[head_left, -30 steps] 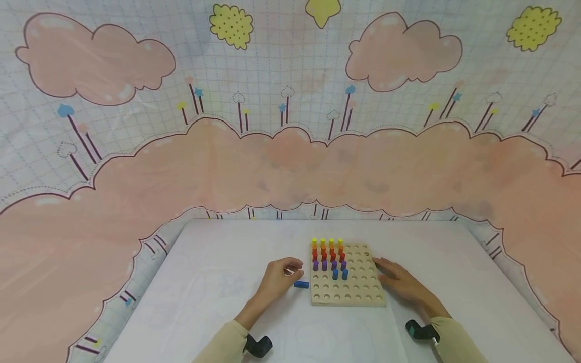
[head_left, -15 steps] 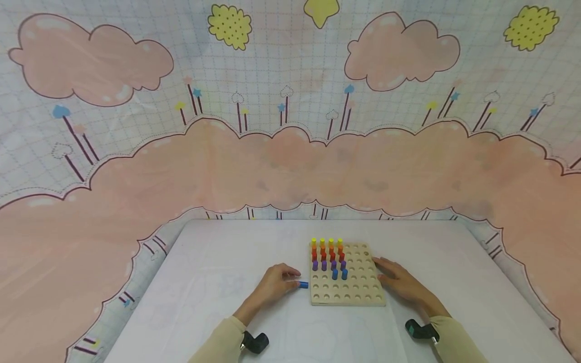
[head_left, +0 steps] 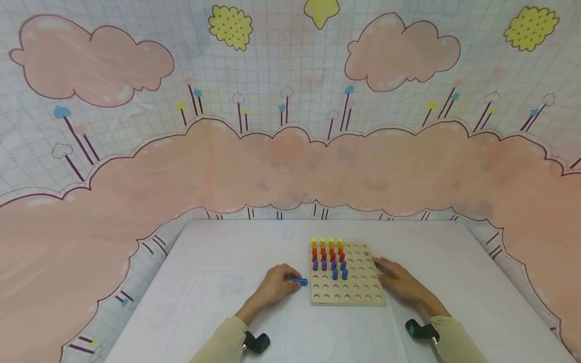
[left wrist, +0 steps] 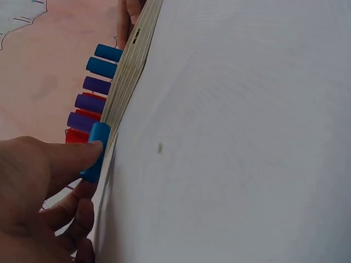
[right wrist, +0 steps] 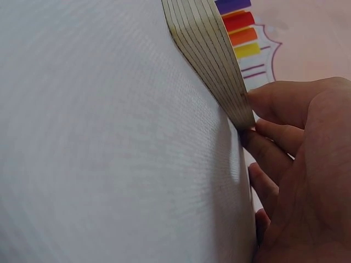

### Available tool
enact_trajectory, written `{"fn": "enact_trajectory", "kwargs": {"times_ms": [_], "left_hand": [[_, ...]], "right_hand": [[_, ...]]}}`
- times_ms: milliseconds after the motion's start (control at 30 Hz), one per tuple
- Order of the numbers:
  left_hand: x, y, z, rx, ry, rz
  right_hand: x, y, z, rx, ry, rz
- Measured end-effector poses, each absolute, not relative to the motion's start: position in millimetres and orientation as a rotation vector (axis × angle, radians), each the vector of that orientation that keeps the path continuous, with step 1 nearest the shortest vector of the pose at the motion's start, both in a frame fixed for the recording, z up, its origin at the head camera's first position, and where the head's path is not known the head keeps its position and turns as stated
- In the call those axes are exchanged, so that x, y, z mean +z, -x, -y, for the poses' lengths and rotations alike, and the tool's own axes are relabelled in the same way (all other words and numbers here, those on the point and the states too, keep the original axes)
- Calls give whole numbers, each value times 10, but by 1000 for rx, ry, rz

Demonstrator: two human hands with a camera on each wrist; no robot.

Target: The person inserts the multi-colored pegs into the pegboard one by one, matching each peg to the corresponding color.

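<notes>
In the head view my left hand (head_left: pixel 277 282) pinches a blue peg (head_left: pixel 299 281) by thumb and fingers, just left of the wooden pegboard (head_left: pixel 347 301). Seen from the left wrist, the thumb presses along the near face of that peg (left wrist: pixel 98 145), with other fingers behind it. Along the board's right side lies my right hand (head_left: pixel 401 282), its fingers stretched out. The thumb and fingertips touch the board's layered edge (right wrist: pixel 211 55) near a corner in the right wrist view.
On the board stand rows of yellow pegs (head_left: pixel 331 241), orange and red pegs (head_left: pixel 333 256), purple pegs (head_left: pixel 324 265) and two blue pegs (head_left: pixel 345 274). Bare holes show to their right and in front. A white cloth covers the table (head_left: pixel 245 242); a printed curtain (head_left: pixel 290 166) hangs behind.
My left hand has come down onto the blue peg lying left of the board and pinched it; the peg has shifted slightly up in view. The right hand stays at the board's edge.
</notes>
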State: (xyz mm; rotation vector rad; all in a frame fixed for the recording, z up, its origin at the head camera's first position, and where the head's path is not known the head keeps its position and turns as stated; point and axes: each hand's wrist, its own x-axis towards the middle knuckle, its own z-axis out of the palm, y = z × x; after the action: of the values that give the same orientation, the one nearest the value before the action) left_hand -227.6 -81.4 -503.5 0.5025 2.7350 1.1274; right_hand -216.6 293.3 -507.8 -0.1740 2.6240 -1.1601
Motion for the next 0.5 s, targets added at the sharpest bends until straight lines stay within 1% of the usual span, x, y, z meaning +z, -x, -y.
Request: {"fn": "enact_trajectory", "kwargs": {"times_ms": [333,500], "left_hand": [[-4927,2271,823,1320,-491,-2669],[-4822,2255,775,1314,-606,-2720]], "right_hand": [[-5070,2173,-2937,-1175,208,-2639],[-5057,2174,-2928,-1167,204,-2642]]}}
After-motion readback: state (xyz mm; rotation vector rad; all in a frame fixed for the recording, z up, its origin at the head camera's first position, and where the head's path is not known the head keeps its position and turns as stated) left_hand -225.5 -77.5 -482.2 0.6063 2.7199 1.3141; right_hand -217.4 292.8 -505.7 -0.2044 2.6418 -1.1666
